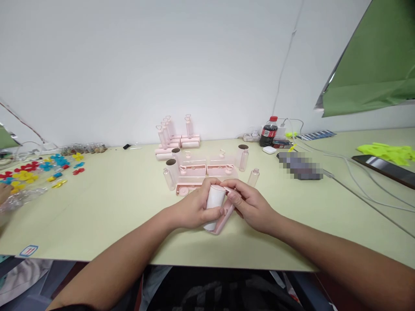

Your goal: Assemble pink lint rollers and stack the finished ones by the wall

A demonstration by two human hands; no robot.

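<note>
Tabletop (97, 224) of pale yellow-green spreads before you, with a small blue-bordered label (28, 251) by its near edge on your left. Above the near part of it, your left hand (196, 206) is wrapped around a white roll (215, 197), thumb across its front and fingers over the far side, so the roll stands slightly tilted with its round pinkish end up. Your right hand (254, 206) pinches a thin pink piece (231, 191) between thumb and fingers at the rim of that end (whether the two actually touch, you cannot tell from here). A pink trough-shaped shell (221, 225) slants just beside the roll, on its right, partly hidden by your fingers. Off to your left, another person's hand (4, 193) is near scattered red, yellow and blue flower-shaped pieces (26, 176). Just beyond your hands lie open pink trays (191, 169) with clear covers, flanked by upright rolls with brown cores (172, 166) and small clear bottle-shaped tubes (253, 177). To your right are a pixelated dark object (300, 165), a dark-screened device (385, 170) and bright yellow cloth (385, 151). Farther back, pink units with upright handles (164, 138) stand near the wall (145, 60), and a red-capped cola bottle (268, 133) stands right of them.
</note>
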